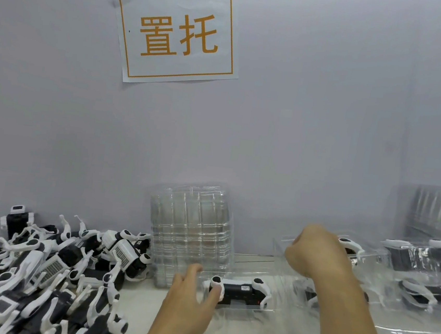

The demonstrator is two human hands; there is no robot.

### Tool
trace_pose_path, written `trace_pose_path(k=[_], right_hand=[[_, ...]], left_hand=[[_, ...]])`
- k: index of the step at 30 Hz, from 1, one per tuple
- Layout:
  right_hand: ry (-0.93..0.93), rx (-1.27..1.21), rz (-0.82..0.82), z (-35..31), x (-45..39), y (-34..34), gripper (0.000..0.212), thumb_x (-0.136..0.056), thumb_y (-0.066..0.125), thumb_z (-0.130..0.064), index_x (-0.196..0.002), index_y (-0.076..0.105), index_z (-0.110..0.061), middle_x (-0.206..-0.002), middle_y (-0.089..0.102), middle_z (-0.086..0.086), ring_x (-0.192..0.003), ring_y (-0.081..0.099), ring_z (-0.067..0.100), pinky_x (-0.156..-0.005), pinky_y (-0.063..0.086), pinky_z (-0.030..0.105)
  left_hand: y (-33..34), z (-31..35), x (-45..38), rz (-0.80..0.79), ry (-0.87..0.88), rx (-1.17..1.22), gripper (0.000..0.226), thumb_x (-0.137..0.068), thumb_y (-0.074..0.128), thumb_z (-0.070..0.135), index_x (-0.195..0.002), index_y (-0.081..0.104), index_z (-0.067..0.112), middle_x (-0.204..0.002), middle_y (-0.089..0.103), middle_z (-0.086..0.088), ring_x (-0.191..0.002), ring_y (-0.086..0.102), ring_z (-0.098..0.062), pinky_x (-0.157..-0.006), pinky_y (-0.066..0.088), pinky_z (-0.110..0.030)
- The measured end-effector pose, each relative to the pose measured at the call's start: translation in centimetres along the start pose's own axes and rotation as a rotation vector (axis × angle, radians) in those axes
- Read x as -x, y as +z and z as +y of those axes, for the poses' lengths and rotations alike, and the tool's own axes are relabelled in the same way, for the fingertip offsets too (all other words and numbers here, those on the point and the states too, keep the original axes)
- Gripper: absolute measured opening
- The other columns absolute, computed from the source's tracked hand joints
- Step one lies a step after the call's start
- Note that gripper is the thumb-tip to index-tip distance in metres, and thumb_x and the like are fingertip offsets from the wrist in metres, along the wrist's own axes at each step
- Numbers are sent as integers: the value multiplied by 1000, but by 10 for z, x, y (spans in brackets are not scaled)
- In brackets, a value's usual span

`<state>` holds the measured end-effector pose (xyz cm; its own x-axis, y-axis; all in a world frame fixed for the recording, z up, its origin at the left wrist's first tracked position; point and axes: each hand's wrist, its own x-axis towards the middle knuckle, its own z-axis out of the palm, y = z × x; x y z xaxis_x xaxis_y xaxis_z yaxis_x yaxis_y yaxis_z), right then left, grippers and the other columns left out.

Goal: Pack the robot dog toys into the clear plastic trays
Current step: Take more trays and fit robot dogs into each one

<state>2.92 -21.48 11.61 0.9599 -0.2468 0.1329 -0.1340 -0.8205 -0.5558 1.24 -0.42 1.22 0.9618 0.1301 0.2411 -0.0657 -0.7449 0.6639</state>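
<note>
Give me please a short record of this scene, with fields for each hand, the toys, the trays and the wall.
left hand: left hand touches the robot dog toy lying in the clear tray in front
right hand: right hand is curled over a second toy further right; the grip itself is hidden
unpacked toys: pile of toys at the left
empty trays: stack of trays standing against the wall
packed trays: filled trays at the right
wall: paper sign with orange characters

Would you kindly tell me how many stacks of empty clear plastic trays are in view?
2: one stack of empty clear plastic trays leans against the wall at centre; a second stack stands at far right. More may lie beyond the right edge.
</note>
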Motion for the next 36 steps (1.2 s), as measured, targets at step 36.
trace_pose_path(k=[36], right_hand=[[18, 99, 133, -28, -77, -4, 9, -86, 52, -13, -94, 49, -15, -115, 61, 8, -113, 55, 31, -89, 50, 36]], left_hand=[[71, 80, -37, -194, 515, 32, 60, -82, 62, 61, -132, 30, 50, -156, 6, 21, -133, 40, -6, -91, 42, -25]])
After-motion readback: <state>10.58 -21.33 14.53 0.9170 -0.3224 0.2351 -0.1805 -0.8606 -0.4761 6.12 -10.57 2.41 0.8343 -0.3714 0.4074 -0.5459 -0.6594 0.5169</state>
